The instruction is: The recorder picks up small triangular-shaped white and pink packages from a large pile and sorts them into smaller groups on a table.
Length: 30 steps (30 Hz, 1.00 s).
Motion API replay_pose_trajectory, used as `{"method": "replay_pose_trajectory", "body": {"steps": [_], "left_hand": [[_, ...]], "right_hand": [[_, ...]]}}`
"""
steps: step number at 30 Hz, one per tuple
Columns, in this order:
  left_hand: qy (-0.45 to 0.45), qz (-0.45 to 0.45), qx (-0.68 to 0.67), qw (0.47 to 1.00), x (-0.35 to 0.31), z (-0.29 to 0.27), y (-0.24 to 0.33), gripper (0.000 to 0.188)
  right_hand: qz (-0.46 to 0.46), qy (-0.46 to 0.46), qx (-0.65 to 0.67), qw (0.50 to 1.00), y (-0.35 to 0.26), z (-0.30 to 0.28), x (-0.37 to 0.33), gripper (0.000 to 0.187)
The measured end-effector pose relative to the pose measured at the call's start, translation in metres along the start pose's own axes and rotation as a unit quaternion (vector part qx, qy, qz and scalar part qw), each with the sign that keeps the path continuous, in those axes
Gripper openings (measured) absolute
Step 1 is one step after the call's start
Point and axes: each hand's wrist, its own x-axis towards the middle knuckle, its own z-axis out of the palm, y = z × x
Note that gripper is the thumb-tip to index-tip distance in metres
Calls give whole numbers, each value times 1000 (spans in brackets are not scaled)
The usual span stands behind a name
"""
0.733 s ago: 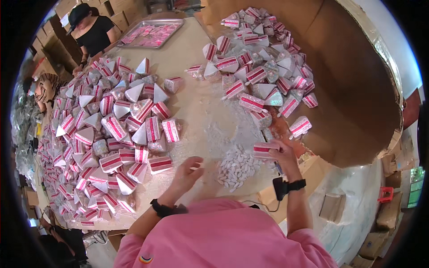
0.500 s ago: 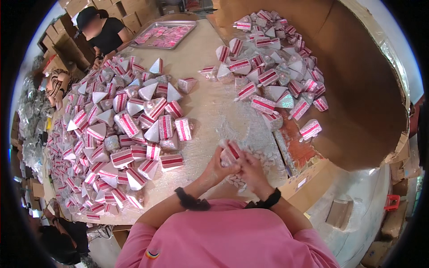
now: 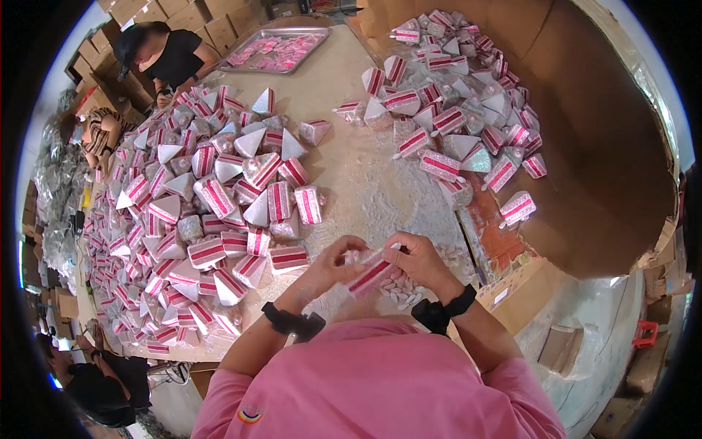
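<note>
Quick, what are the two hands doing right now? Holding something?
Left hand: closed, holding one end of a pink-and-white cake-shaped wedge.
Right hand: closed, thumb and fingers gripping the same wedge.

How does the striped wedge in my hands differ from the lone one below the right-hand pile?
The held wedge is between your left hand and right hand; the lone wedge rests with no hand on it. The hands partly cover the held wedge, while the lone wedge's striped side shows clearly. Both are pale, with a deeper pink stripe.
</note>
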Motion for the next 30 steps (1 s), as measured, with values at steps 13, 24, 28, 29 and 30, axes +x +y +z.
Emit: {"method": "replay_pose_trajectory", "body": {"steps": [13,24,28,29,30], "left_hand": [[268,-16,156,950,-7,14,-11,43],[349,55,111,929,-3,-4,-33,31],[346,3,-64,936,-15,-8,-47,31],[356,5,-94,930,-16,-10,-48,32],[344,7,-101,934,-17,-11,-47,32]], "right_hand": [[-17,-27,-227,973,22,20,9,31],[-72,120,-169,976,52,-54,50,23],[-32,283,-421,861,21,-141,74,26],[34,282,-468,837,17,-150,76,28],[99,280,-511,806,15,-157,77,30]]}}
